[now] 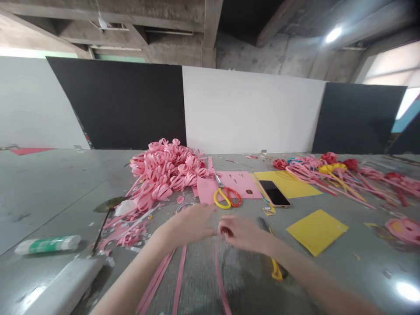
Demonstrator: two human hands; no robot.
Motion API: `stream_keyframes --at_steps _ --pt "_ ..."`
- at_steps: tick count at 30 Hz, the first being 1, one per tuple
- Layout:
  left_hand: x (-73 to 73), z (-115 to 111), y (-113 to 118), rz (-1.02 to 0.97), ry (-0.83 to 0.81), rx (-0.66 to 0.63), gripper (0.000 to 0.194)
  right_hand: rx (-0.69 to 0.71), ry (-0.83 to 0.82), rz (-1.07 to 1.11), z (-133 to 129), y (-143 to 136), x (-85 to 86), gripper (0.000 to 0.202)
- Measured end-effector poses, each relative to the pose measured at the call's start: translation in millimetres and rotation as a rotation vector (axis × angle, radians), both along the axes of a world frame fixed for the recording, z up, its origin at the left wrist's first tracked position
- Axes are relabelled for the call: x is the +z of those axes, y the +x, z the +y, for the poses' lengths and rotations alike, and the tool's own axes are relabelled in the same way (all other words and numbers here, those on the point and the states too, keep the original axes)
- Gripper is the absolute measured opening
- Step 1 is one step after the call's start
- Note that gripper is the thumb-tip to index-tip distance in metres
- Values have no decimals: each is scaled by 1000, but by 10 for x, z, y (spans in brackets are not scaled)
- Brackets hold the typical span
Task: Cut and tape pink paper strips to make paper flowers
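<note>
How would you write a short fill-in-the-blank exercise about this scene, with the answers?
The scissors have one red handle loop and one ____ loop.
The strip in the right hand is ____.
A black-screened ____ lies partly on a yellow sheet.
The large heap of paper curls lies ____ of the scissors.
Answers: yellow; pink; phone; left

Matt paper strips (183, 280) (pink); glossy phone (275, 194); rough concrete ceiling (177, 43).

small dark marks on pink sheet (241, 191), unreadable, no legible text
</note>
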State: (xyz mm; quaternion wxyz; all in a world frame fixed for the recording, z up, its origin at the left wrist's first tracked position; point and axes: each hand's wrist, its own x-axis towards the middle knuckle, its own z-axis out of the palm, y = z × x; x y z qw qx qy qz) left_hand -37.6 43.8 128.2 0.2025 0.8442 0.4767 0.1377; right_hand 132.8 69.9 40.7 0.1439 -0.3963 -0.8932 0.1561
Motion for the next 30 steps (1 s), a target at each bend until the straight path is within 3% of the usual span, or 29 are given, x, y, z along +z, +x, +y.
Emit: stream_keyframes --at_steps 3,6,9,11,13,15,19,24,28,30 --pt "-296 275 -25 -44 -406 -61 45 -79 -112 320 83 50 60 19" --pt "-572 375 43 -285 -496 -51 18 -150 -366 637 114 86 95 15" --pt "-659 405 181 -781 -550 75 9 -232 -572 907 94 74 95 8" --pt "-653 412 249 -1076 -703 161 6 -243 -603 989 63 37 77 7" --pt "-646 408 283 -1210 -814 222 7 -249 -573 1005 26 -12 44 11" --pt "-662 391 297 -1223 -827 255 13 -260 -566 1038 -8 -55 4 15" --pt "-736 364 322 -1228 -769 274 9 -223 -823 1143 -44 -59 -43 20" --pt "-769 367 369 -927 -484 190 14 -176 -1011 1141 -42 -15 -9 12" --pt "-780 275 420 -585 -74 189 23 -313 -927 1077 -41 -49 -56 15" --pt "-821 216 458 -511 -47 230 28 -445 -785 983 -39 -66 -98 14"
